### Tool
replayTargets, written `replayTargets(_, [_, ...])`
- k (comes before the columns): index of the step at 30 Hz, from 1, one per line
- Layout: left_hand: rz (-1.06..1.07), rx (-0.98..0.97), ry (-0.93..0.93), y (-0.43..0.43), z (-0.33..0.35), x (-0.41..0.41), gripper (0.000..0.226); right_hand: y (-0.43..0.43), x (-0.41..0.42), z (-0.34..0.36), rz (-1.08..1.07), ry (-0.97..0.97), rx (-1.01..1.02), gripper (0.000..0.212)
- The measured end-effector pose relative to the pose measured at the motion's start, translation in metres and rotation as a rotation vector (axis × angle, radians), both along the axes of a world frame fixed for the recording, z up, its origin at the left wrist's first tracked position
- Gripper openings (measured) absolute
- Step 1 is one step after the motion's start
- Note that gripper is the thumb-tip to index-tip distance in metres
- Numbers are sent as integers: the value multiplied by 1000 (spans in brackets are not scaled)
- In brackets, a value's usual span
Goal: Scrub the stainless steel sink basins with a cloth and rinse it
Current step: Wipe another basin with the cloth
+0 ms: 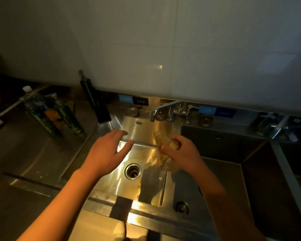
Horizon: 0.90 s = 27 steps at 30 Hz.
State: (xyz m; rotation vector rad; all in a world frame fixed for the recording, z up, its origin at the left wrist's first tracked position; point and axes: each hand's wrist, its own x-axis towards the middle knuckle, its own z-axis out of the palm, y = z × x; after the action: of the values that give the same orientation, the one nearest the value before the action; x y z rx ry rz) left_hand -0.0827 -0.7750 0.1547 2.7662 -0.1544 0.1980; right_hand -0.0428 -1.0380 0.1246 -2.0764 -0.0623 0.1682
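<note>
Cloth (165, 141) gripped by curled right-hand fingers (170, 147); left fingers (123, 136) spread, empty.

cloth (161, 138) — middle hidden in right hand (180, 151) | blue labels (133, 100) — text unreadable | right basin (233, 171) lost in shadow

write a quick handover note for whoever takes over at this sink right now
Left hand: open, fingers spread, hovering above the lit basin, holding nothing.
Right hand: grips the bunched yellowish cloth over that basin's right side, below the faucet.
Done: unclear. No running water is visible, and yellowish smears show on the basin floor near the drain.
To do: scrub this basin and the dark basin to its right, then rinse.
</note>
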Motion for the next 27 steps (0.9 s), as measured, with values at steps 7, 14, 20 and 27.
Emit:
replayTargets(7, [-82, -25, 101, 71, -38, 46, 60, 72, 29, -26, -55, 86, 4, 38])
replayTargets(14, [-120, -96, 229, 187, -78, 95, 64, 171, 62, -59, -189, 224, 49, 33])
replayTargets(20, [-149, -171, 371, 222, -115, 117, 69, 206, 67, -97, -309, 323, 47, 32])
replayTargets(27, [-231, -95, 497, 215, -172, 127, 61, 222, 67, -166, -326, 417, -30, 22])
